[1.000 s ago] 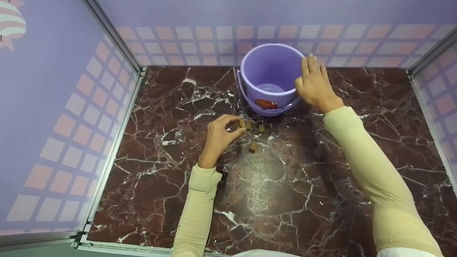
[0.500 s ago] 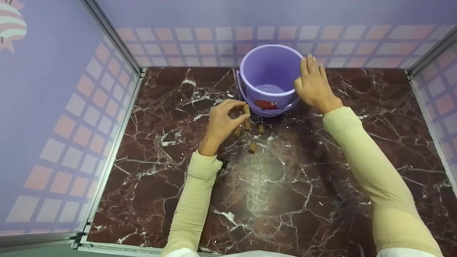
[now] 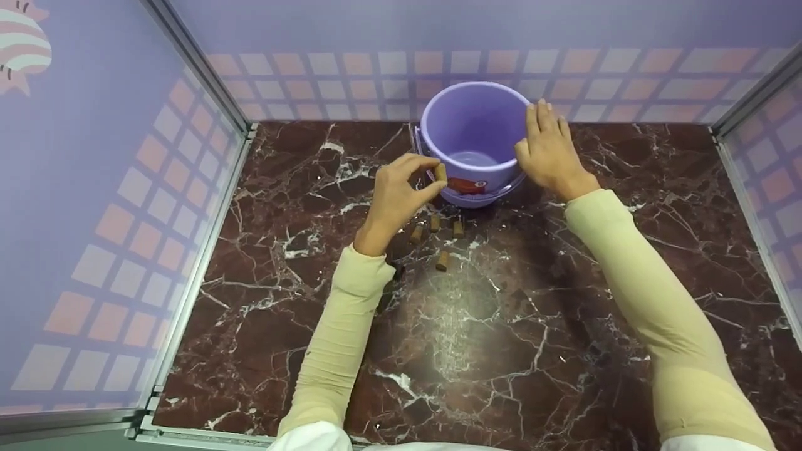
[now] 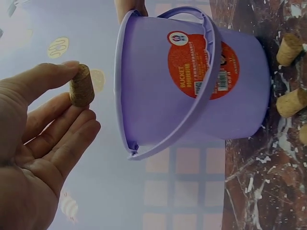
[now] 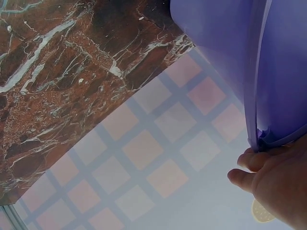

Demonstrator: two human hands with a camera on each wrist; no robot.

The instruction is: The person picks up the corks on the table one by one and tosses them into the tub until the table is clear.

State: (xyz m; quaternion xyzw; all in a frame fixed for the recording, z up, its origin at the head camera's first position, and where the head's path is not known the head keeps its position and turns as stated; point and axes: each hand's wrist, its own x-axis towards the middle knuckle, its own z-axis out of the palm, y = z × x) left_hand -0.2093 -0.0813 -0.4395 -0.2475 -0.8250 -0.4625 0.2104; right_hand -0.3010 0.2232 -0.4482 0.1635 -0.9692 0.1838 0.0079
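Observation:
A cork (image 3: 441, 173) is pinched upright between the thumb and fingertips of my left hand (image 3: 398, 193), raised beside the front left of a purple bucket (image 3: 474, 167). In the left wrist view, the cork (image 4: 82, 86) is a short brown cylinder, level with the bucket's rim and apart from it. My right hand (image 3: 551, 152) rests at the bucket's right rim with its fingers straight. The right wrist view has those fingers next to the handle's hinge (image 5: 259, 141). The bucket stands upright, and its inner bottom shows no objects.
Several loose corks (image 3: 442, 261) lie on the dark red marbled tabletop (image 3: 301, 351) in front of the bucket. The bucket's handle (image 4: 204, 96) hangs down at its front. Lilac panels with pink and white squares (image 3: 326, 88) enclose the back and sides.
My left hand has lifted the cork from the tabletop and moved it up and forward to the bucket's front left. My right hand stays at the rim.

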